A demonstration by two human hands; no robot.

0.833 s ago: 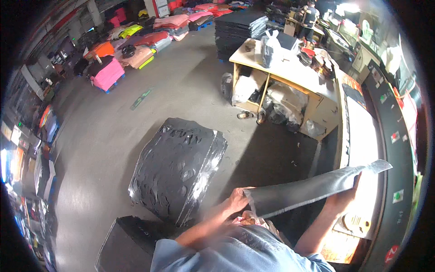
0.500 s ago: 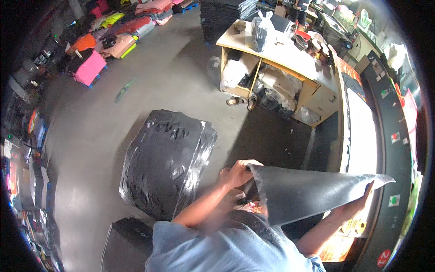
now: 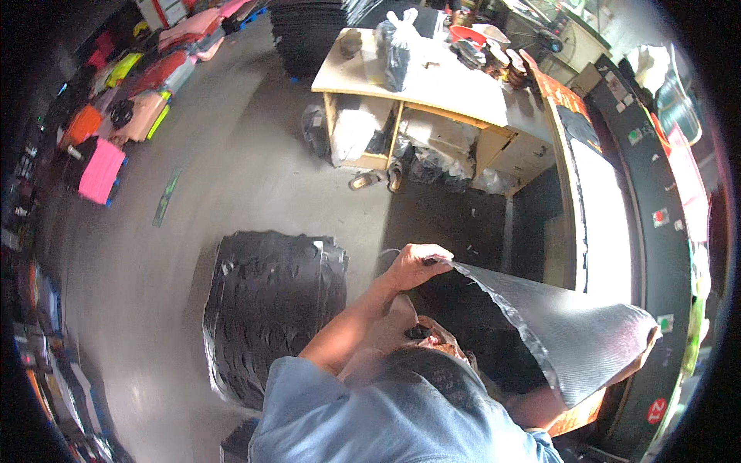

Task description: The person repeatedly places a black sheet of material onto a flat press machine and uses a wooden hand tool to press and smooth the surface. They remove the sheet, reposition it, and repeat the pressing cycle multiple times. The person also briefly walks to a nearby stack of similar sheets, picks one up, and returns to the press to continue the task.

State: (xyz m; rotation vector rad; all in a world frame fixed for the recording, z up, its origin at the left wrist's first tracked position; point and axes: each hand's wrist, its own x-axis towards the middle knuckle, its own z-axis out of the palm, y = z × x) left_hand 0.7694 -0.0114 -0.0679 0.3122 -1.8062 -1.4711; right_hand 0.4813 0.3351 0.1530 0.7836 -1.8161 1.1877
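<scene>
Holding a dark textured sheet (image 3: pixel 571 332) spread across the lower right of the frame, left hand (image 3: pixel 417 262) pinching its upper corner, right hand (image 3: pixel 644 347) mostly hidden behind the far corner, grip impossible to tell. Leaving bare concrete floor (image 3: pixel 231 177) open at centre left. Crowding close: black sheet stack (image 3: pixel 270 309) at lower left, wooden counter (image 3: pixel 432 77) above, long machine (image 3: pixel 610 201) along the right.

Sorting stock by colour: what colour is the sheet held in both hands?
Dark grey to black, with a fine textured surface; the sheet shows best in the head view.
</scene>
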